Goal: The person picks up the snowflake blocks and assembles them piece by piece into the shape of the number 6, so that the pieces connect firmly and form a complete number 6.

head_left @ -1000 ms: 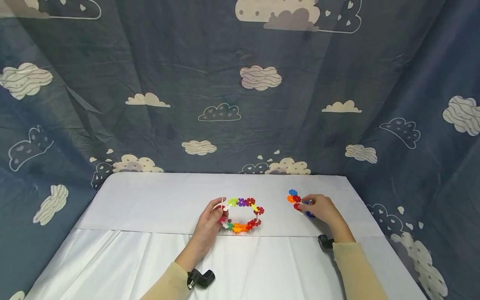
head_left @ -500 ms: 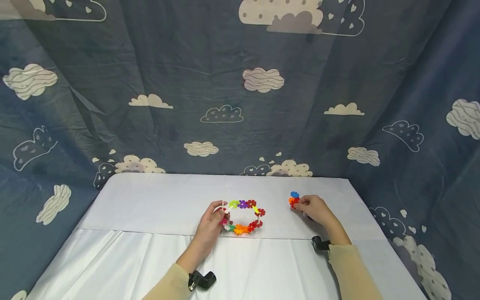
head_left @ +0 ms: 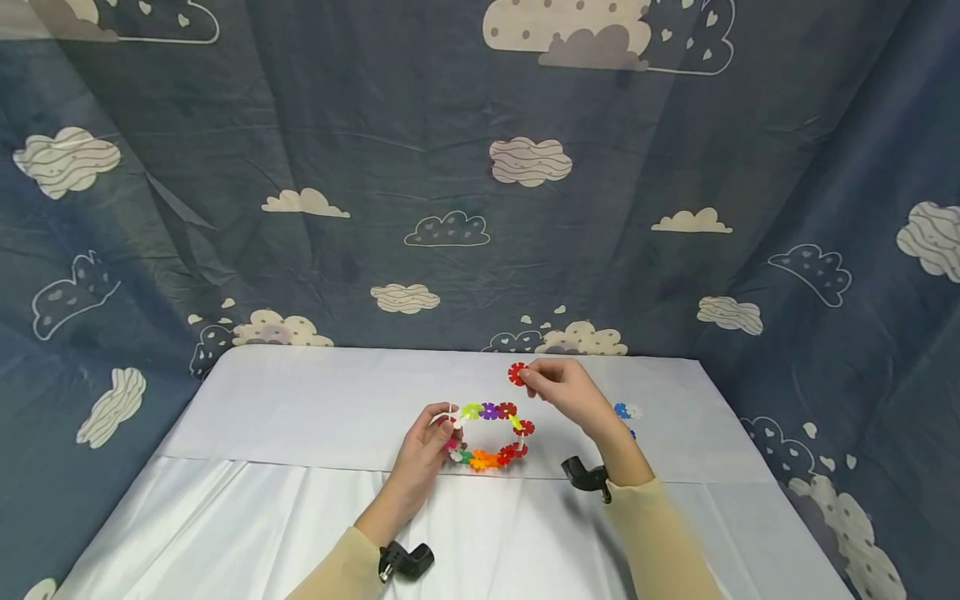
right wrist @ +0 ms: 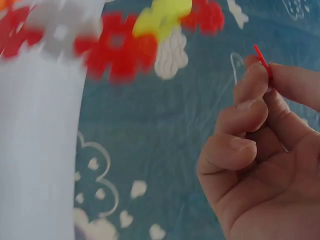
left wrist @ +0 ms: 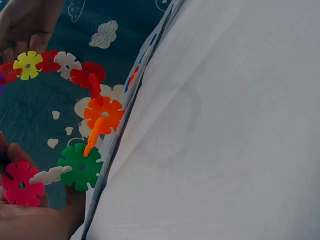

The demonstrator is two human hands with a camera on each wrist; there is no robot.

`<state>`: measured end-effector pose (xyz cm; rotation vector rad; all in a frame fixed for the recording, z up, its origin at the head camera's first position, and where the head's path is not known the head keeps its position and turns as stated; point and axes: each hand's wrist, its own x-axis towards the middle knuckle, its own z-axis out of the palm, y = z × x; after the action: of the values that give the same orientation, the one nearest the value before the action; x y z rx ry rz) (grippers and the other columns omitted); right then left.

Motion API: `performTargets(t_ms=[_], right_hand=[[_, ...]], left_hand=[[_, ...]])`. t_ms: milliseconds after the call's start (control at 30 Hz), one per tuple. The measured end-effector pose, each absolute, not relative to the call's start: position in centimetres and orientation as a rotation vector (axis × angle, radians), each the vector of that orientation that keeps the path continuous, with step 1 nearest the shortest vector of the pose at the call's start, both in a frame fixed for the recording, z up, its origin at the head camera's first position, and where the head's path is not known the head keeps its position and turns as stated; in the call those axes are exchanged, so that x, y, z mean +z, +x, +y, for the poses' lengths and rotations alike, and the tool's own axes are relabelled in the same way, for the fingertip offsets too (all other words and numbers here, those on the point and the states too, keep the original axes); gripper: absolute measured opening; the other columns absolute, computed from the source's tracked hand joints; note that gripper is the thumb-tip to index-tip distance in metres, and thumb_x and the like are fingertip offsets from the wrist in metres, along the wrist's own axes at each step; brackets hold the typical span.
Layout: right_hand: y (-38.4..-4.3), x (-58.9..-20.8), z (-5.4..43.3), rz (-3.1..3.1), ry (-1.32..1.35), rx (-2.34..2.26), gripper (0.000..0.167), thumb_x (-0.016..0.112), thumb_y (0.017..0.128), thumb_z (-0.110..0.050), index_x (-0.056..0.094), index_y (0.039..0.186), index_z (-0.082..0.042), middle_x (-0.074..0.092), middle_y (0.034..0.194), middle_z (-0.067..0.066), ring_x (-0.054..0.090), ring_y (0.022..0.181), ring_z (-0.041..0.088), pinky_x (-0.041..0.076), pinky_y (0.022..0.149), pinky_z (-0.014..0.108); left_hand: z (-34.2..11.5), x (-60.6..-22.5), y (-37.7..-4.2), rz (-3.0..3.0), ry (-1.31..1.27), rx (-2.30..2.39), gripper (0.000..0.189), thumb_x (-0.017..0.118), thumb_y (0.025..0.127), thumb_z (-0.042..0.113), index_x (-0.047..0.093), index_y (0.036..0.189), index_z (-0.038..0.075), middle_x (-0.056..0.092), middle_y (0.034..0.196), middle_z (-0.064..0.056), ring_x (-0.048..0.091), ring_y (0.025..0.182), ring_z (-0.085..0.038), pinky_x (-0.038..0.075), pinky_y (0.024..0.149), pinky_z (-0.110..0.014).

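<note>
While your left hand (head_left: 423, 446) holds the near side of a loop of flower-shaped discs (head_left: 483, 460), its thumb and fingers are closed to a pinch, with a pink disc (left wrist: 21, 184) lying against them. Just right of that disc, a white disc (left wrist: 50, 175) seen edge-on leads to a green one (left wrist: 81, 167). The rest of the loop reaches out rightward from those fingers: orange along the bottom, reds at the right, then yellow, purple and lime across the top. Whether it is joined under your fingers, you cannot tell.

Above and right of the loop, apart from it, a single red disc (head_left: 516, 374) sits at the fingertips of your right hand (head_left: 570, 392). Thumb and forefinger are pressed together on it; the other fingers curl loosely below. Right of and below these fingers, past your wrist, blue (head_left: 622, 410) and white (head_left: 635, 412) pieces lie on the white table (head_left: 322, 408), partly hidden by your arm.
</note>
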<state>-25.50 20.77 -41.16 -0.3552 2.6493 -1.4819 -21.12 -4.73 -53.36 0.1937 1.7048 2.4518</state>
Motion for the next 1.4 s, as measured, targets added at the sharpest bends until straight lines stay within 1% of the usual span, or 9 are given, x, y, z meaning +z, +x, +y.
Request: performTargets(t_ms=[100,233,367,500,667,833,1133,1267,1400], right_hand=[[-25.0,-40.9,18.7,2.735,-0.405,-1.440,0.019,0.071,0.103,-0.028,0.078,0.098,-0.011,0.070,0.088,0.005,0.058,0.081,0.022,0.051,0.075,0.031],[-24.3,-41.3,15.9,2.814,-0.548,-1.451,0.012,0.078,0.098,-0.024,0.082,0.095,-0.014,0.075,0.088,0.006,0.059,0.071,0.018,0.053,0.064,0.026],[-24.1,-41.9,13.8,2.899,-0.742,-1.418,0.010,0.080,0.097,-0.020,0.083,0.091,-0.013,0.071,0.079,0.003,0.052,0.065,0.012,0.044,0.059,0.022],[-23.9,-42.5,12.5,3.004,-0.862,-1.279,0.010,0.080,0.096,-0.020,0.083,0.088,-0.013,0.066,0.075,-0.005,0.047,0.068,0.009,0.039,0.061,0.022],[-23.9,-42.8,12.2,3.050,-0.944,-1.158,0.009,0.080,0.096,-0.019,0.083,0.090,-0.012,0.069,0.078,-0.005,0.050,0.070,0.008,0.044,0.064,0.021],[-24.0,-42.8,12.3,3.012,-0.997,-1.134,0.010,0.080,0.096,-0.017,0.083,0.090,-0.010,0.070,0.079,-0.004,0.053,0.070,0.006,0.047,0.064,0.021],[-23.9,-42.7,12.2,2.967,-1.057,-1.091,0.008,0.080,0.095,-0.012,0.084,0.093,-0.006,0.063,0.073,-0.003,0.048,0.067,0.005,0.044,0.061,0.019],[-23.6,-42.5,12.2,3.007,-1.113,-1.019,0.008,0.080,0.095,-0.012,0.084,0.092,-0.005,0.062,0.073,-0.003,0.049,0.068,0.006,0.045,0.062,0.019],[-23.9,-42.7,12.3,3.054,-1.053,-1.003,0.012,0.081,0.095,-0.019,0.083,0.092,-0.008,0.063,0.073,-0.004,0.050,0.069,0.007,0.045,0.063,0.020]], left_hand=[[-4.8,-53.3,-21.1,1.714,0.179,2.442,0.033,0.061,0.109,0.021,0.053,0.140,0.011,0.064,0.112,0.001,0.062,0.104,-0.012,0.057,0.096,-0.025],[-4.7,-53.3,-21.1,1.696,0.167,2.445,0.032,0.061,0.109,0.022,0.054,0.139,0.013,0.065,0.108,0.001,0.062,0.104,-0.014,0.057,0.095,-0.027],[-4.6,-53.3,-21.2,1.667,0.198,2.467,0.028,0.059,0.110,0.022,0.055,0.136,0.015,0.065,0.105,0.003,0.063,0.102,-0.015,0.059,0.094,-0.029],[-4.6,-53.4,-21.2,1.650,0.199,2.476,0.025,0.061,0.109,0.024,0.055,0.132,0.017,0.065,0.105,0.004,0.064,0.102,-0.014,0.058,0.092,-0.028],[-4.6,-53.4,-21.2,1.642,0.182,2.483,0.024,0.064,0.106,0.025,0.056,0.128,0.020,0.066,0.106,0.001,0.065,0.102,-0.019,0.057,0.088,-0.026],[-4.7,-53.4,-21.2,1.642,0.189,2.485,0.023,0.065,0.106,0.026,0.057,0.127,0.022,0.067,0.109,-0.002,0.066,0.101,-0.019,0.057,0.086,-0.025],[-4.7,-53.5,-21.0,1.624,0.188,2.512,0.022,0.067,0.103,0.024,0.060,0.124,0.023,0.067,0.112,0.006,0.065,0.099,-0.009,0.059,0.088,-0.025],[-4.6,-53.4,-20.9,1.614,0.179,2.523,0.018,0.065,0.105,0.022,0.060,0.122,0.024,0.068,0.111,0.004,0.065,0.099,-0.011,0.059,0.088,-0.026],[-4.5,-53.5,-21.2,1.626,0.169,2.522,0.018,0.063,0.106,0.024,0.059,0.123,0.024,0.069,0.109,0.001,0.065,0.101,-0.013,0.059,0.089,-0.027]])
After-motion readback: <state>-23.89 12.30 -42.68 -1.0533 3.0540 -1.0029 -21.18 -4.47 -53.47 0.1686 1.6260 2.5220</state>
